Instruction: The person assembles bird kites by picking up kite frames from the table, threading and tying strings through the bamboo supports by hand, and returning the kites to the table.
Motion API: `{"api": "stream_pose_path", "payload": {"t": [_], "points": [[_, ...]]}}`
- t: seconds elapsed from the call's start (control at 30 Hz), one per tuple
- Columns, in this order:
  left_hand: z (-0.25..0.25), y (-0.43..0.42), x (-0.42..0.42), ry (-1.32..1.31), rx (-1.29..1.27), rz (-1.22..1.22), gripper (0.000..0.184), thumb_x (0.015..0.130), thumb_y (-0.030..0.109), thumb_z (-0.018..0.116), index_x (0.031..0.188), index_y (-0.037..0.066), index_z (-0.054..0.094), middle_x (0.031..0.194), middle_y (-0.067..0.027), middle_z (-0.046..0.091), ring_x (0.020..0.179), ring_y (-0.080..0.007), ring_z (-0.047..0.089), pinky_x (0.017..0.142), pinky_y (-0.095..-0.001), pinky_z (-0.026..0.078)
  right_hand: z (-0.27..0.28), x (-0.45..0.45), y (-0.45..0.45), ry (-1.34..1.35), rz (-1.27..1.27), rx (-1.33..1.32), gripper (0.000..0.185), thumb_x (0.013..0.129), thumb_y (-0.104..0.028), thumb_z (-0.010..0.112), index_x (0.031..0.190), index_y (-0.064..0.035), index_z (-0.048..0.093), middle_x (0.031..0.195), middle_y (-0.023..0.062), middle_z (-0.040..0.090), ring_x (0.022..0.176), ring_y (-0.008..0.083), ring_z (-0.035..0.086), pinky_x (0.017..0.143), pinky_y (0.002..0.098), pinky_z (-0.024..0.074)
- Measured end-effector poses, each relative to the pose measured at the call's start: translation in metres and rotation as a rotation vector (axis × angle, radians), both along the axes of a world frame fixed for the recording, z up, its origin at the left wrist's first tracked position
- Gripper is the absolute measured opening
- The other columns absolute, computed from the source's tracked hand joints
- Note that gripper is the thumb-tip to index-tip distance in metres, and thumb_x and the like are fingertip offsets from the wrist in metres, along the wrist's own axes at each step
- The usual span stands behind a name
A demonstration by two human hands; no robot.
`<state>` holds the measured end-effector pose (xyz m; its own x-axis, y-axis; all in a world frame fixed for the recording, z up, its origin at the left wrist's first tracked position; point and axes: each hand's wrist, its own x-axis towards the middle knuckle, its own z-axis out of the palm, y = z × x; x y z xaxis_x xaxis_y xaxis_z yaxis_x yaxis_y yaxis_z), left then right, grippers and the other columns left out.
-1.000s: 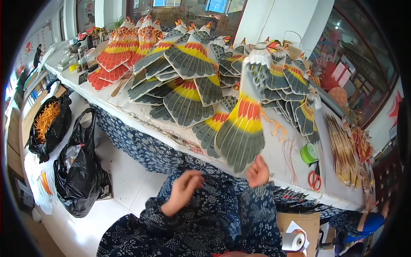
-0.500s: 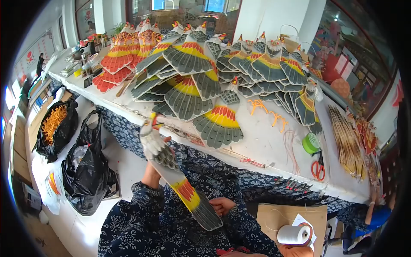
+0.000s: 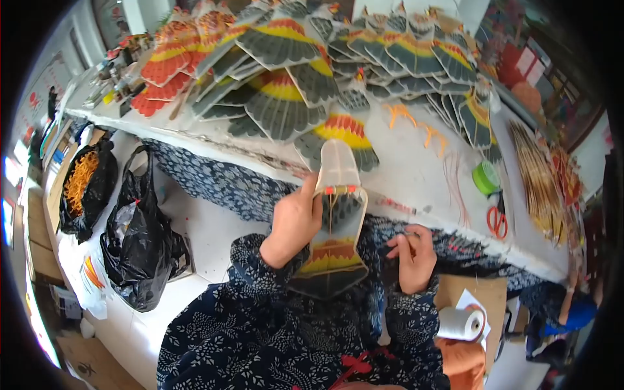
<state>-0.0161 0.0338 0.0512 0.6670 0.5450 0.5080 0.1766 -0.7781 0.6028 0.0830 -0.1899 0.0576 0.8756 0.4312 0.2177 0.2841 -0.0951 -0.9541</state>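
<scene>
My left hand [image 3: 294, 222] is closed around the edge of a bird-shaped kite [image 3: 331, 253]. Its back faces me, with thin bamboo sticks, two small red spots and a pale hollow head end tipped upward. Colour from the red, yellow and dark grey front shows through the lower part. To the right, apart from the kite, my right hand [image 3: 416, 257] hovers with loosely bent, separated fingers and nothing in it. Just beyond the kite, a painted fan-shaped tail piece [image 3: 341, 133] lies on the table [image 3: 403, 182].
Stacks of grey bird kites [image 3: 279, 97] and red ones [image 3: 162, 71] cover the table's back. Orange strips [image 3: 416, 123], green tape [image 3: 485, 177], red scissors [image 3: 497, 223] and bamboo sticks [image 3: 536, 182] lie right. Black bags [image 3: 140, 247] stand left; a thread spool [image 3: 461, 323] sits below; another person [image 3: 565, 312] is at right.
The kite has been turned from its painted side to its back and moved right in my left hand. My right hand has let go of the tail end and moved right.
</scene>
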Motion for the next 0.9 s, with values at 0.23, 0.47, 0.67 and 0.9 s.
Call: {"api": "stream_pose_path", "payload": {"t": [0.23,0.47,0.67,0.9], "points": [[0.010,-0.024,0.022,-0.012,0.063,-0.139,0.049,0.082,0.005,0.060,0.131,0.006,0.051,0.078,-0.0188,0.065,0.067,-0.0384,0.064,0.058,-0.0457,0.051,0.015,-0.011,0.021,-0.574,-0.053,-0.241,0.010,0.086,-0.001,0.067,0.096,-0.0023,0.068,0.075,0.0092,0.065,0.055,0.0133,0.059,0.051,0.0261,0.0455],[-0.004,-0.042,0.030,-0.073,-0.001,-0.181,0.049,0.083,0.003,0.058,0.132,0.008,0.051,0.089,-0.0175,0.067,0.071,-0.0370,0.065,0.060,-0.0434,0.053,0.020,-0.007,0.024,-0.681,-0.096,-0.334,0.014,0.080,0.000,0.070,0.093,-0.0053,0.069,0.075,0.0099,0.063,0.054,0.0232,0.060,0.051,0.0289,0.0465],[-0.010,-0.044,0.031,-0.044,-0.007,-0.198,0.050,0.084,0.002,0.057,0.133,0.007,0.050,0.095,-0.0175,0.066,0.072,-0.0365,0.066,0.060,-0.0432,0.053,0.015,-0.003,0.021,-0.699,-0.140,-0.435,0.013,0.080,-0.003,0.071,0.093,-0.0061,0.069,0.075,0.0105,0.065,0.059,0.0264,0.063,0.053,0.0321,0.0490],[-0.008,-0.049,0.027,-0.036,-0.024,-0.219,0.050,0.084,0.001,0.057,0.133,0.005,0.049,0.096,-0.0172,0.065,0.071,-0.0366,0.065,0.060,-0.0433,0.054,0.009,0.004,0.030,-0.727,-0.118,-0.442,0.011,0.082,-0.006,0.070,0.093,-0.0061,0.069,0.079,0.0112,0.066,0.064,0.0296,0.065,0.056,0.0345,0.0505]]}}
